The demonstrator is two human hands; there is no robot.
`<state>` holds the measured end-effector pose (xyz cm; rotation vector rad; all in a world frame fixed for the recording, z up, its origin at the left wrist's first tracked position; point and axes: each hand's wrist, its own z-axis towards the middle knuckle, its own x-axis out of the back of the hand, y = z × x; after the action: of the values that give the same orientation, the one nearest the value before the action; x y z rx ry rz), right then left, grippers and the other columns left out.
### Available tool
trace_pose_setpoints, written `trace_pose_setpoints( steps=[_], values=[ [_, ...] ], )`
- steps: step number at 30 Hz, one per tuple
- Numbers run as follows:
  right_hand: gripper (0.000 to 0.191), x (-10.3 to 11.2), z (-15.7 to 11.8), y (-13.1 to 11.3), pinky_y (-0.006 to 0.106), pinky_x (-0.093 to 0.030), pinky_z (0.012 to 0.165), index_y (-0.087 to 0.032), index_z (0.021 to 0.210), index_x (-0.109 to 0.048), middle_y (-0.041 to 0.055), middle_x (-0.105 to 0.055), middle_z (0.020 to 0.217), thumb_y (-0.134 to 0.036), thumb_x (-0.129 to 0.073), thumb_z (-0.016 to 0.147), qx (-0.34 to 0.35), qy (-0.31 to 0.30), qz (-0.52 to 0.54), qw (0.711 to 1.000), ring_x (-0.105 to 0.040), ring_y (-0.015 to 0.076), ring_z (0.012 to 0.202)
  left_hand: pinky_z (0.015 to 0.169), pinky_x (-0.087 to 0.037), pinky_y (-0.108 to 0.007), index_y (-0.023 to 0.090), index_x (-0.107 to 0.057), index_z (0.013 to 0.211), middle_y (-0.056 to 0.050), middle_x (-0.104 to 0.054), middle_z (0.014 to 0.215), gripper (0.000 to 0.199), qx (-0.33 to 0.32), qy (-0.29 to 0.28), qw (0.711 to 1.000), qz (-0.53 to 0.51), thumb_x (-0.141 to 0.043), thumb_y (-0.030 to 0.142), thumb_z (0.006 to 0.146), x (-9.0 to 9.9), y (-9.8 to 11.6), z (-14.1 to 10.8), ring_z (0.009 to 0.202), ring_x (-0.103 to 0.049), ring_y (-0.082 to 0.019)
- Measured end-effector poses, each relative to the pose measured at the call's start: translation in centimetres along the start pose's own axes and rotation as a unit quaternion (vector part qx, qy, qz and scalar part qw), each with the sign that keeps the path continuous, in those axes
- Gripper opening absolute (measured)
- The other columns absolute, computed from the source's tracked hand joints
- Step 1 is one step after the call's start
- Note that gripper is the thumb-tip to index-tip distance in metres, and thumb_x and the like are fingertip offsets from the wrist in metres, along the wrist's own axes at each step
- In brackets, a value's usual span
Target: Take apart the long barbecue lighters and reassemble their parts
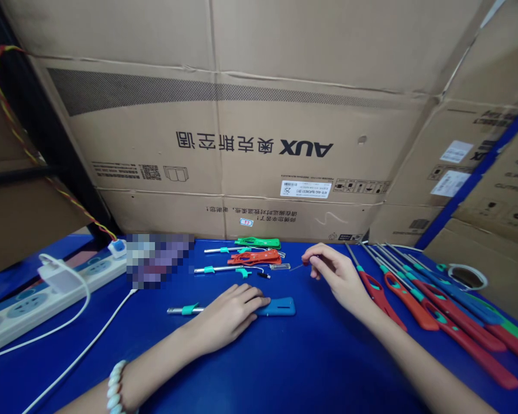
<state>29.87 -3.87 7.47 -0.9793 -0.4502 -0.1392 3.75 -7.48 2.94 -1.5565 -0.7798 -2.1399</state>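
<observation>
My left hand (235, 313) lies over a blue lighter handle (282, 306), its fingers bent down onto the handle and covering its middle. From under that hand a metal tube (175, 311) with a teal clip (190, 309) sticks out to the left. Raised a little above the table, my right hand (328, 267) is closed in a pinch. A thin wire-like piece shows at its fingertips; what they hold is too small to name. Beside it lie a small clear fuel tank (280, 266) and a black piece with a wire (264, 275).
Behind the hands lie orange (256, 257) and green (259, 242) handle shells with metal tubes. Several long lighters (453, 328) are piled at the right, near a tape roll (468, 276). A power strip (56, 296) with white cables stands left. Cardboard (250, 115) walls the back.
</observation>
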Motion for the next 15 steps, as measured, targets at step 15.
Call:
trace_pose_setpoints(
  steps=[15],
  values=[
    [0.007, 0.1, -0.5, 1.6, 0.026, -0.042, 0.067, -0.02, 0.086, -0.061, 0.0038, -0.06, 0.095, -0.015, -0.056, 0.087, 0.004, -0.238, -0.385, 0.892, -0.062, 0.0173, 0.076, 0.094, -0.043, -0.039, 0.025, -0.048, 0.127, -0.005, -0.055, 0.121, 0.037, 0.011, -0.016, 1.0, 0.011, -0.046, 0.013, 0.093, -0.1, 0.0, -0.1, 0.107, -0.053, -0.023]
  ],
)
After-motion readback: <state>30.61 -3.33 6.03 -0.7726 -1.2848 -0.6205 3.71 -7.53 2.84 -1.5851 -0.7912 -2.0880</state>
